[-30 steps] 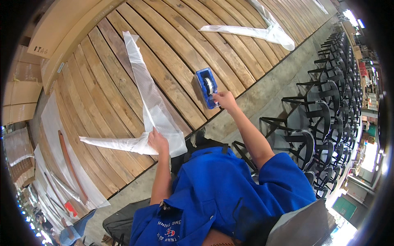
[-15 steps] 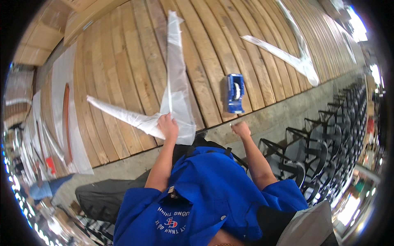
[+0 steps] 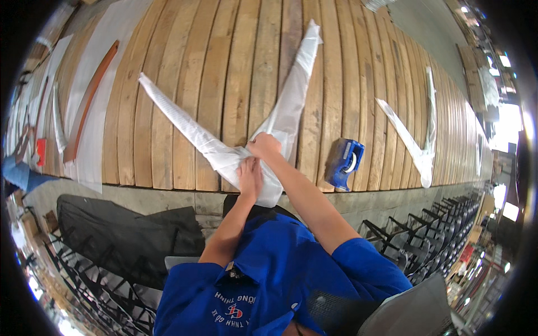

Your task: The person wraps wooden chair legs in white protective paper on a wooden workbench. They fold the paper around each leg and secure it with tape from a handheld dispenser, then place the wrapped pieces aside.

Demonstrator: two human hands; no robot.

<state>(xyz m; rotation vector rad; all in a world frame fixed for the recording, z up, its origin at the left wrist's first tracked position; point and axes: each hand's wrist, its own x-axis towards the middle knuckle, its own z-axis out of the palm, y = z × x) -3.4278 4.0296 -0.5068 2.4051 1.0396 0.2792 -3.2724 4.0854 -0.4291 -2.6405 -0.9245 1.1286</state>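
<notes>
Near the table's (image 3: 185, 168) front edge, the left hand (image 3: 250, 178) lies extended on plastic wrap (image 3: 224, 159); the right hand (image 3: 265, 147) touches it, pinch unclear.

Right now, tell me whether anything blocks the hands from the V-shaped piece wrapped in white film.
Nothing visible does: the left hand and right hand touch the wrapped V-shaped piece. The blue tape dispenser sits apart, to its right.

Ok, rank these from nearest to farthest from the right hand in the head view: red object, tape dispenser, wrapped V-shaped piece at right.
1. Tape dispenser: right of the right hand.
2. Wrapped V-shaped piece: farther right, beyond the dispenser.
3. Red object: far left.
</notes>
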